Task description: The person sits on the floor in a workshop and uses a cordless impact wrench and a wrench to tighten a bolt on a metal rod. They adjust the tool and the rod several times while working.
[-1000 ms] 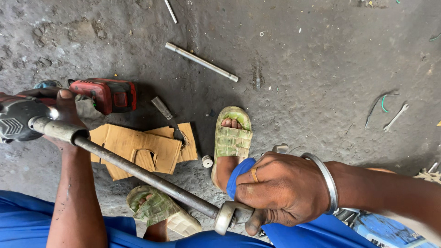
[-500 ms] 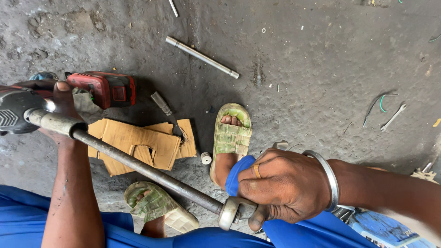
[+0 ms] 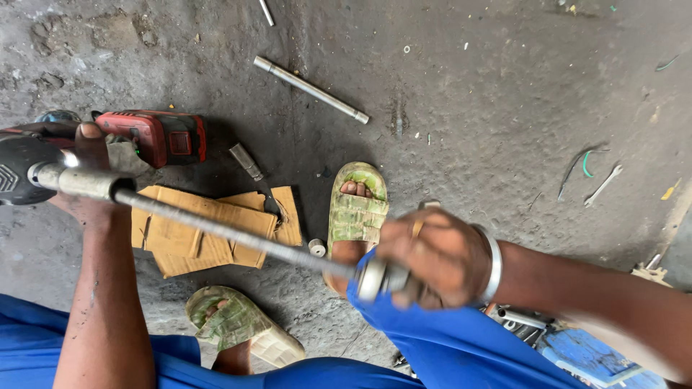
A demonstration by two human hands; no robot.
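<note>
We sit on stained grey concrete floor [image 3: 468, 108], right hand [image 3: 440, 259] wrapped round near end of steel rod [image 3: 216, 230], left hand [image 3: 86, 180] gripping far end w/ dark tool head [image 3: 18, 169], above cardboard [image 3: 194, 230], sandals, then red power tool [image 3: 158, 137], loose bar [image 3: 310, 90] & spanner [image 3: 602, 186] beyond.

The floor [image 3: 504, 108] is rough, dark grey concrete, stained, pitted and dusted with small bits of debris, lit evenly by soft daylight without hard shadows. Torn pieces of brown cardboard [image 3: 194, 230] lie flat on it at the near left, a loose metal rod [image 3: 310, 90] lies slantwise farther off near the middle, and a small spanner [image 3: 602, 186] and a scrap of green wire [image 3: 585, 162] rest well apart at the right.
</note>
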